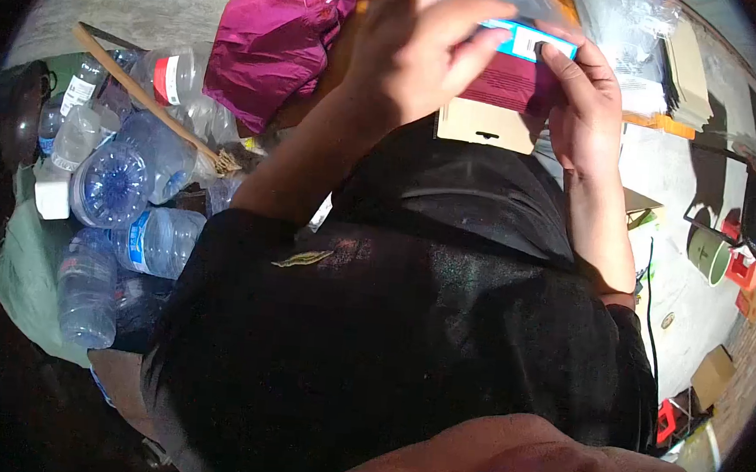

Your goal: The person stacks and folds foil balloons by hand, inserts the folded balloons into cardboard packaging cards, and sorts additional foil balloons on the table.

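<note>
The only view looks from the person's head, steeply down and slightly forward, with a wide, rounded field. The black shirt (405,352) sits close below and fills the lower middle. Beyond it, near the top edge, come the left hand (430,55), the right hand (585,97) and the table (679,128), with bottles (163,238) at the left
</note>
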Tool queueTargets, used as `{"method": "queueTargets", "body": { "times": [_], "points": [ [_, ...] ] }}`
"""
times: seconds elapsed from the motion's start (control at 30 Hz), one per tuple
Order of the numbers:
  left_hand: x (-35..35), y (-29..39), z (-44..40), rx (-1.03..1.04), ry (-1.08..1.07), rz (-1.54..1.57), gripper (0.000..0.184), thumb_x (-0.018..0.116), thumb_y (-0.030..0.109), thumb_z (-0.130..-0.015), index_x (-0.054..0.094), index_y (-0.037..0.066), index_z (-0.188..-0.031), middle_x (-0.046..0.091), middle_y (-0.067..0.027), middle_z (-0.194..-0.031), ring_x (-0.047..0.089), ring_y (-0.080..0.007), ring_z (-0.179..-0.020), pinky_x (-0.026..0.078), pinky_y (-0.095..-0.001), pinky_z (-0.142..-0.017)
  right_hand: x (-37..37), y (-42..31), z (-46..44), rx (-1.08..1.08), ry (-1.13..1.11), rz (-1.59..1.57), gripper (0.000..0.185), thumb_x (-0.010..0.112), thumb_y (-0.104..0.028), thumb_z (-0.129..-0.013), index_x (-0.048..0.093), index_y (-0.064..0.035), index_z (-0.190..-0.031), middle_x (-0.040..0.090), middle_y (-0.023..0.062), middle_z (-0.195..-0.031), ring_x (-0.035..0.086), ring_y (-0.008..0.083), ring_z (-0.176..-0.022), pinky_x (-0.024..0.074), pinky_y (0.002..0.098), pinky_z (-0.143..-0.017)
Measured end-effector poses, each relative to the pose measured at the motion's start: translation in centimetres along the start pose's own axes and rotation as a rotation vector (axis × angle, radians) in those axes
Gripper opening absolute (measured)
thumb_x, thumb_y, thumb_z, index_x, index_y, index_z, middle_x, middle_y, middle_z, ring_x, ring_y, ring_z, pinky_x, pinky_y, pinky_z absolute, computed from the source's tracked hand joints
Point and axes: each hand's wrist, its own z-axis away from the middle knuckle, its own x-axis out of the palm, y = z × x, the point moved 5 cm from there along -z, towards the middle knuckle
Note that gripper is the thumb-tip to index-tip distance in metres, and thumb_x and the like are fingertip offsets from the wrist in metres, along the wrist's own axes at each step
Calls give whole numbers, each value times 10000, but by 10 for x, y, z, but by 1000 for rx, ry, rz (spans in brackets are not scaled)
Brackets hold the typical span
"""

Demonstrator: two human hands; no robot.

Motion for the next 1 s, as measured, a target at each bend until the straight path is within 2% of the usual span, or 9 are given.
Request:
{"method": "queueTargets", "body": {
  "times": [0.03, 0.1, 0.2, 0.33, 0.4, 0.63, 0.83, 0.9, 1.0],
  "points": [
    [4, -6, -4, -4, -1, -3, 291, 805, 24, -783, 715, -10, -1057, 640, -190, -1164, 646, -301, -1015, 523, -405, -870, 4, 0, 1, -20, -46, 39, 276, 615, -30, -1015, 667, 18, -1282, 726, 106, -1161, 686, 151, -1054, 529, 291, -967],
    [15, -3, -12, 353, 36, -205, 140, 791, 71, -811, 751, 1, -926, 682, -150, -1063, 652, -298, -977, 522, -400, -845, 7, 1, 2, -13, -117, 111, 271, 617, -12, -1013, 666, 29, -1276, 717, 107, -1194, 669, 148, -1091, 512, 290, -993],
    [13, 1, -18, 316, -15, -201, 121, 771, 88, -828, 750, 2, -910, 696, -120, -946, 662, -303, -929, 528, -399, -815, 9, -4, 4, -18, -139, 130, 270, 624, -8, -1010, 665, 30, -1274, 716, 100, -1186, 667, 144, -1088, 506, 286, -996],
    [14, 5, -18, 195, -93, -104, 113, 762, 65, -814, 742, 2, -906, 700, -121, -921, 672, -310, -885, 536, -404, -780, 4, -8, 5, -16, -194, 179, 270, 632, -5, -1005, 667, 28, -1270, 715, 92, -1181, 667, 139, -1085, 501, 277, -995],
    [10, 1, -25, -28, -160, 197, 92, 746, 51, -808, 729, -1, -881, 698, -133, -909, 674, -323, -855, 541, -406, -756, 7, -13, 6, -95, -241, 265, 272, 642, 4, -999, 668, 25, -1268, 714, 84, -1183, 663, 130, -1083, 504, 268, -980],
    [24, -8, -17, -40, -105, 148, 57, 723, 29, -797, 692, 3, -837, 686, -136, -883, 672, -336, -838, 542, -415, -743, 12, -22, 8, -176, -215, 421, 276, 655, 14, -994, 667, 27, -1270, 715, 69, -1185, 654, 105, -1076, 516, 256, -965],
    [21, -1, -20, -42, 63, 135, 72, 693, 27, -805, 630, 1, -828, 653, -149, -866, 652, -360, -810, 530, -433, -736, 12, -21, 10, -85, -182, 479, 280, 660, 1, -1000, 664, 34, -1278, 727, 68, -1150, 664, 99, -1042, 523, 239, -946],
    [27, 3, -18, 168, 91, -164, 71, 678, 27, -814, 619, 0, -844, 638, -164, -885, 639, -373, -814, 526, -442, -747, 10, -18, 10, -51, -136, 440, 279, 655, 6, -1002, 665, 37, -1278, 730, 73, -1138, 671, 96, -1020, 531, 235, -926],
    [32, 0, -18, 170, 96, -244, 49, 654, 18, -838, 619, -1, -867, 633, -172, -900, 641, -369, -844, 524, -434, -763, 2, -13, 5, -76, -139, 479, 271, 656, 10, -1000, 669, 41, -1269, 732, 72, -1124, 673, 93, -1003, 537, 224, -899]
  ]
}}
